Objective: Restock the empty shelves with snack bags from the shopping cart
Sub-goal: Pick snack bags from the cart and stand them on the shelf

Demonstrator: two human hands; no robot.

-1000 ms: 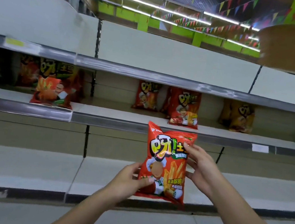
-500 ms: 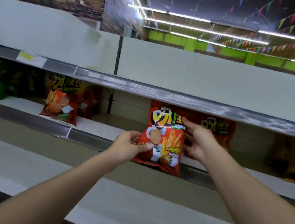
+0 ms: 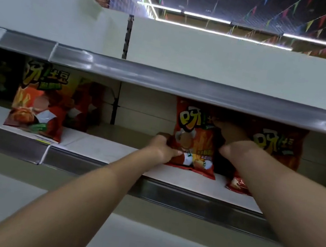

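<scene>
- While both hands hold it, red snack bag stands upright on middle shelf, bottom edge touching the board.
- Left hand grips bag's lower-left edge, fingers curled round it.
- Right hand grips upper-right side; fingertips in shadow.
- Second red bag just behind/right.
- Orange bag well apart at left, leaning back.
</scene>
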